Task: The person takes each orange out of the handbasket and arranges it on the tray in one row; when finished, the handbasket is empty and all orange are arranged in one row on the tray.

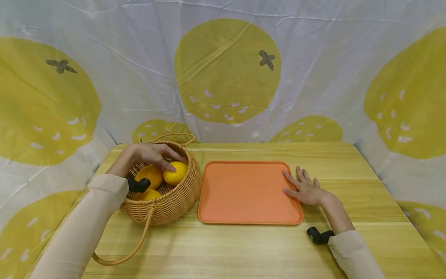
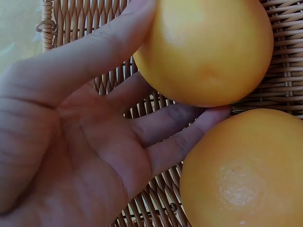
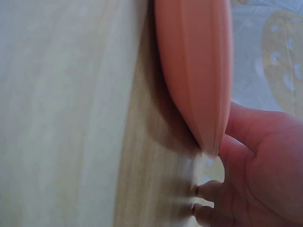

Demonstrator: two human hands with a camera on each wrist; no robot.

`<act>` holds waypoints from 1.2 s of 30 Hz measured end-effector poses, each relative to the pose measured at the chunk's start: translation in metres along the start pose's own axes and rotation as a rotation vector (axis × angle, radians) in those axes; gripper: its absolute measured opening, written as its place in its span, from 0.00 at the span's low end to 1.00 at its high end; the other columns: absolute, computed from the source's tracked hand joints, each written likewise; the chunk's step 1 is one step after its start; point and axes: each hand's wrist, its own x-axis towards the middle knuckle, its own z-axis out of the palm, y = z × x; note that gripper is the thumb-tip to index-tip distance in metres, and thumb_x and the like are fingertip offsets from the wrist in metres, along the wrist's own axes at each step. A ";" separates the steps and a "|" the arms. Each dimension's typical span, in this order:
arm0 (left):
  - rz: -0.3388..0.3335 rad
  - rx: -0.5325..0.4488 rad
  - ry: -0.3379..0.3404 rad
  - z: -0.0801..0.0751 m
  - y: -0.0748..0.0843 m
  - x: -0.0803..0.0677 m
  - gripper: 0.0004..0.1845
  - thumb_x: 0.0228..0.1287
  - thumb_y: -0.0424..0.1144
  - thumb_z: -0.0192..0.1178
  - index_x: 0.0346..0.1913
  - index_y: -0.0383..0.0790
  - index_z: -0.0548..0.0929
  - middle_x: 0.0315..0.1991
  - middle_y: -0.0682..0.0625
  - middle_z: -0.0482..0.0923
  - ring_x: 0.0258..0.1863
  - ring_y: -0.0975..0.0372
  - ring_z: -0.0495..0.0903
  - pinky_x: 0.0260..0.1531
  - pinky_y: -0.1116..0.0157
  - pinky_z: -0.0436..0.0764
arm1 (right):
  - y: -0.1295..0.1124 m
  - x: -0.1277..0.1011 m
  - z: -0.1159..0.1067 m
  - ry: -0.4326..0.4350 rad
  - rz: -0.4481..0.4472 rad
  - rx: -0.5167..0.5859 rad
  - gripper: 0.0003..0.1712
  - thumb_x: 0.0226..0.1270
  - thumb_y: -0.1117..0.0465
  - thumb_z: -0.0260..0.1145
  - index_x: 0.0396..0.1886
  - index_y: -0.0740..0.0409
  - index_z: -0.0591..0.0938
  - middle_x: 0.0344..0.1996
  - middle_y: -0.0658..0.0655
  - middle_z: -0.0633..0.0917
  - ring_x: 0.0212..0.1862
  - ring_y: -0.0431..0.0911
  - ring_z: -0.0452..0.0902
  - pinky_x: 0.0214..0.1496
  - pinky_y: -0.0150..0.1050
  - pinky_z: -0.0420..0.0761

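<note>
Holding a yellow fruit (image 1: 175, 173) inside the wicker basket (image 1: 181, 205), near its right wall, the left hand (image 1: 158, 155) has its thumb on one side and its fingers reaching around and below. The skin of this fruit looks smooth and round, so I judge that it could slip out if the thumb presses too high or the fingers do not support it enough from below. Close beside it is an orange fruit (image 1: 150, 176), and some fingertips lie in the narrow space between these two; a quick pull could therefore make this neighbour roll, perhaps against the third fruit (image 1: 147, 195) at the near side. The rim is another risk: the knuckles or the black wrist device (image 1: 139, 185) may catch on it, and the basket could then tilt or be dragged. Its front handle (image 1: 110, 263) hangs out over the desk (image 1: 244, 248), where a sleeve could hook it. Well apart from the left hand, the right hand (image 1: 306, 192) lies with extended fingers at the right edge of the orange tray (image 1: 244, 193), grasping nothing firmly; a careless push there could slide the tray into the basket.
</note>
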 end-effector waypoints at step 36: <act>0.049 -0.064 -0.006 -0.002 -0.003 0.002 0.28 0.62 0.32 0.73 0.67 0.40 0.82 0.70 0.41 0.77 0.65 0.56 0.76 0.51 0.67 0.83 | -0.001 0.000 -0.001 -0.002 -0.008 0.020 0.46 0.81 0.41 0.55 0.85 0.58 0.49 0.80 0.77 0.29 0.80 0.75 0.20 0.71 0.78 0.22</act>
